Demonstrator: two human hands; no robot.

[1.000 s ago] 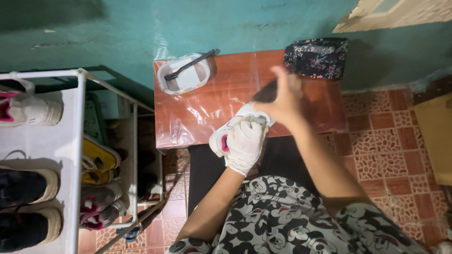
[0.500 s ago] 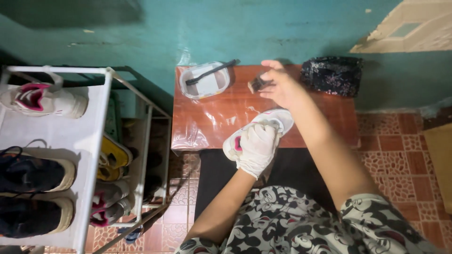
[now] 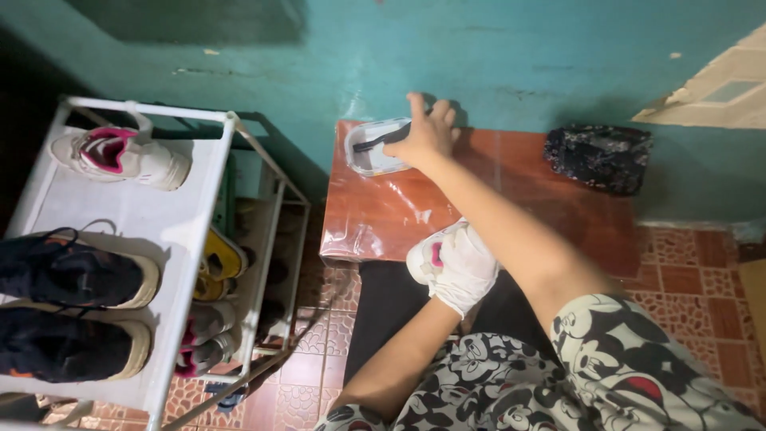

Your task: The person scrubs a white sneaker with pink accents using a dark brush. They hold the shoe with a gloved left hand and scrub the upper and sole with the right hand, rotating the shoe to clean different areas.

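Hands work apart here: our right hand [image 3: 429,136] reaches to the far left corner of the low brown table [image 3: 519,199], fingers curled around a dark brush [image 3: 381,140] over the white tub [image 3: 369,153]. Our gloved left hand [image 3: 464,271] is closed on a white and pink shoe [image 3: 427,257] at the table's near edge. Dark bag [image 3: 597,156] sits at the far right corner

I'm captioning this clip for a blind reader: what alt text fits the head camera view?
A person's right hand reaches to a white tub holding a dark brush on a reddish-brown table, while the gloved left hand holds a white shoe. A white shoe rack stands alongside.
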